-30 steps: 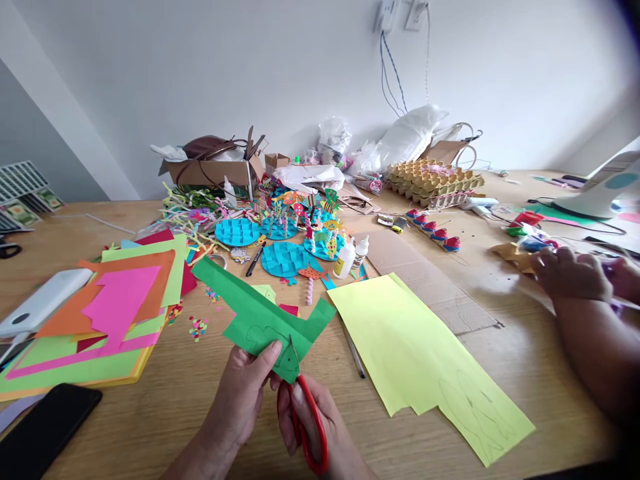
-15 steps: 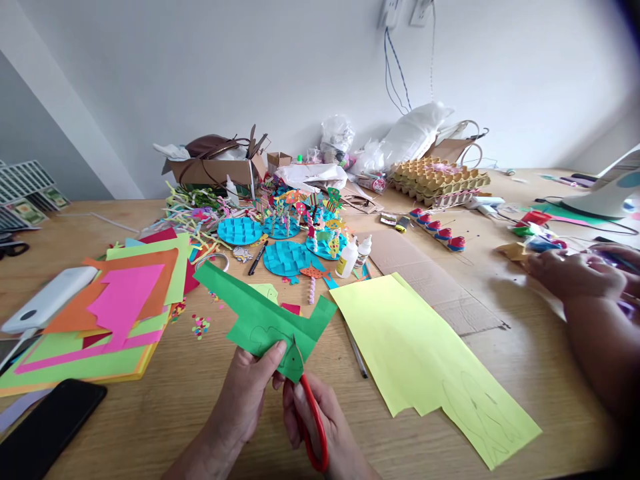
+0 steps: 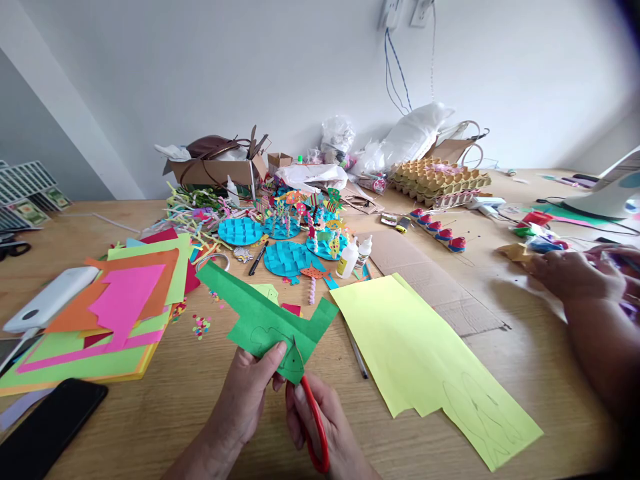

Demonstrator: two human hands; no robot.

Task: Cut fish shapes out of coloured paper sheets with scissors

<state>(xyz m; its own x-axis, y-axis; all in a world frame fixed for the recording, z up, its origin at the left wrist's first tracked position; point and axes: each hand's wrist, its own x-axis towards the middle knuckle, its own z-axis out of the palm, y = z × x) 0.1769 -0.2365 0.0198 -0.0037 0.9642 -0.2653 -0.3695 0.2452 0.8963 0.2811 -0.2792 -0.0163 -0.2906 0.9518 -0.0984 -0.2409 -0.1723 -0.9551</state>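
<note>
My left hand point(image 3: 247, 387) pinches a piece of green paper point(image 3: 270, 317), its thumb on top near a drawn outline. My right hand point(image 3: 320, 413) is wrapped round red-handled scissors point(image 3: 316, 427). Their blades lie at the paper's lower right part, beside a small dark dot; part of the blades is hidden by the paper. A large yellow-green sheet point(image 3: 400, 333) with a pencilled shape lies to the right of my hands. A pen point(image 3: 359, 357) rests along its left edge.
Coloured papers point(image 3: 130, 280), a phone point(image 3: 53, 427) and a white device point(image 3: 50, 300) lie at left. Blue discs with paper fish point(image 3: 290, 257) and glue bottles point(image 3: 347, 260) stand ahead. Cardboard point(image 3: 430, 280) lies at right, near another person's hands point(image 3: 575, 273).
My hands, the green paper and the scissors hold almost the same place. At the right, the other person's hands have shifted slightly.
</note>
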